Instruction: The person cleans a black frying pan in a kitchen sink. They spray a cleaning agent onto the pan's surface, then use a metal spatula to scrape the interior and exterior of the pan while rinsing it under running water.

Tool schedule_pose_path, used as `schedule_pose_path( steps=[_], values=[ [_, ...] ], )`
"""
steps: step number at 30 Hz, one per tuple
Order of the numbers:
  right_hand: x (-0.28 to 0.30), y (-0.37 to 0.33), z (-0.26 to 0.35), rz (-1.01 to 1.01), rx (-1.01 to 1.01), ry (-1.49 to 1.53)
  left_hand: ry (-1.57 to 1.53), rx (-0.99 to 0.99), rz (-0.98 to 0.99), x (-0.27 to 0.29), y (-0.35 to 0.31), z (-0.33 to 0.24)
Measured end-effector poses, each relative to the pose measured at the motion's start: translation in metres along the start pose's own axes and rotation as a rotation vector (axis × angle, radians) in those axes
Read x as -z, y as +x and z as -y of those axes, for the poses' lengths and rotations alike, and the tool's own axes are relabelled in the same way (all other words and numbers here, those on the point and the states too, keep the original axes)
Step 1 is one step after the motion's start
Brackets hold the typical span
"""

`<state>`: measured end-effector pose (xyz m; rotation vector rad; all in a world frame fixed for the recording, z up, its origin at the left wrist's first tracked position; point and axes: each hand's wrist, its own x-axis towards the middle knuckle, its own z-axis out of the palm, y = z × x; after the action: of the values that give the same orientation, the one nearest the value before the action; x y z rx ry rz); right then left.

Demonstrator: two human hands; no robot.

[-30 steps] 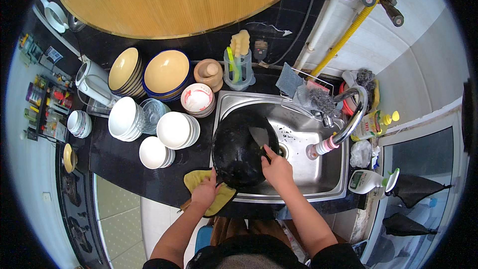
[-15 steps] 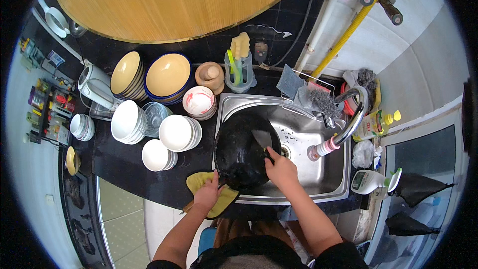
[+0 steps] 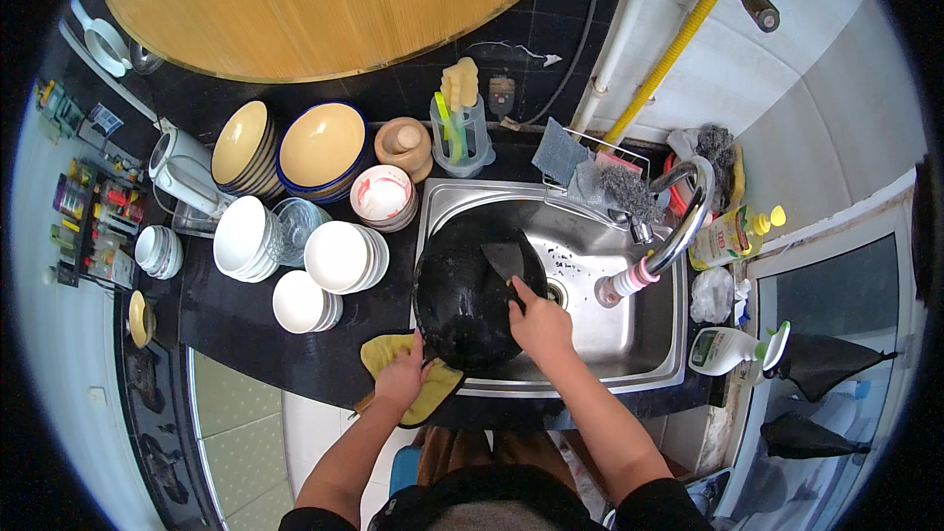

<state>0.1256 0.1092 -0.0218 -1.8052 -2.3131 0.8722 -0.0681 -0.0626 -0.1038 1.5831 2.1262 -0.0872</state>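
A black wok (image 3: 462, 310) rests tilted in the left part of the steel sink (image 3: 644, 354). My right hand (image 3: 543, 324) is closed round a scraper (image 3: 504, 257), whose flat grey blade lies against the wok's inside; its grip is mostly hidden by my fingers. At the wok's near left rim, my left hand (image 3: 401, 380) is closed round the wok's handle, with a brown end poking out below the wrist. A yellow-green cloth (image 3: 433, 395) lies on the counter edge beneath that hand.
White bowls (image 3: 334, 256) and cream bowls (image 3: 322, 145) stand stacked at left, near a wooden mortar (image 3: 403, 165) and a clear utensil holder (image 3: 472, 152). A curved faucet (image 3: 693, 206) reaches over the sink. A wire rack (image 3: 560, 199), yellow bottle (image 3: 723, 241) and spray bottle (image 3: 723, 351) flank it.
The whole view has shifted slightly, so things sit further left. The scraper blade has turned and slid a little toward the wok's far side. My left hand keeps its hold.
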Motion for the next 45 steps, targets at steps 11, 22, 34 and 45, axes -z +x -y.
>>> schedule_pose_path(
  steps=[11,22,34,45],
  values=[
    [0.004,-0.001,-0.002,0.034,0.049,-0.157,0.008,-0.007,0.002,-0.001,0.0,-0.002],
    [-0.011,0.019,0.007,-0.027,0.04,-0.1,0.039,-0.031,-0.022,-0.002,0.002,0.002],
    [0.005,-0.02,-0.001,0.024,0.059,-0.161,0.04,-0.028,-0.047,-0.01,-0.001,0.005],
    [0.0,-0.027,-0.013,0.03,0.072,-0.155,0.03,-0.011,-0.029,-0.006,0.001,0.0]
  ],
)
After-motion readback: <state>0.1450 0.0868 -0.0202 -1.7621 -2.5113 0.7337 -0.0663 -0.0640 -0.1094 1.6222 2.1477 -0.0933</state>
